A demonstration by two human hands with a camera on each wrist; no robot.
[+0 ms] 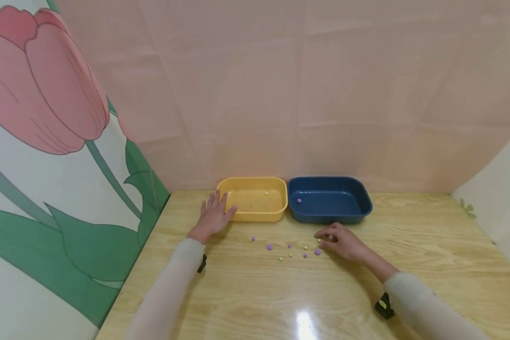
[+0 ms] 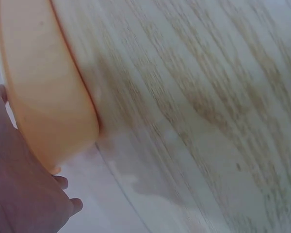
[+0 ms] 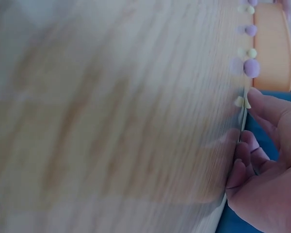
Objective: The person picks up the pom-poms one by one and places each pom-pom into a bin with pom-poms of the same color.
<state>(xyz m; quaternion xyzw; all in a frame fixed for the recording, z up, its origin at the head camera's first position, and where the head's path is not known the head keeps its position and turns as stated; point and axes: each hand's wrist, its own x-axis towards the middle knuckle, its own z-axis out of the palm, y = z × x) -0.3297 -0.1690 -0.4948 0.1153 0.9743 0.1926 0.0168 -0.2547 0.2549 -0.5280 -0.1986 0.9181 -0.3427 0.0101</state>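
My left hand (image 1: 213, 219) rests on the left end of a yellow tray (image 1: 255, 216), fingers spread over its rim. In the left wrist view, the hand (image 2: 26, 182) lies against the rim of the tray (image 2: 48, 92). A small yellow ball (image 1: 318, 241) sits between the thumb and index fingertips of my right hand (image 1: 343, 242), at the table surface before a blue tray (image 1: 329, 219). The right wrist view shows that ball (image 3: 248, 103) at the fingertips of the right hand (image 3: 269, 160). Purple balls (image 1: 269, 247) and other yellow balls (image 1: 281, 259) lie loose nearby.
One yellow ball (image 1: 266, 193) is inside the yellow tray and one purple ball (image 1: 299, 201) inside the blue tray. The trays stand side by side on a wood-grain table (image 1: 246, 297), against a pinkish backdrop (image 1: 246, 94). A tulip-painted wall (image 1: 59, 189) borders the left side.
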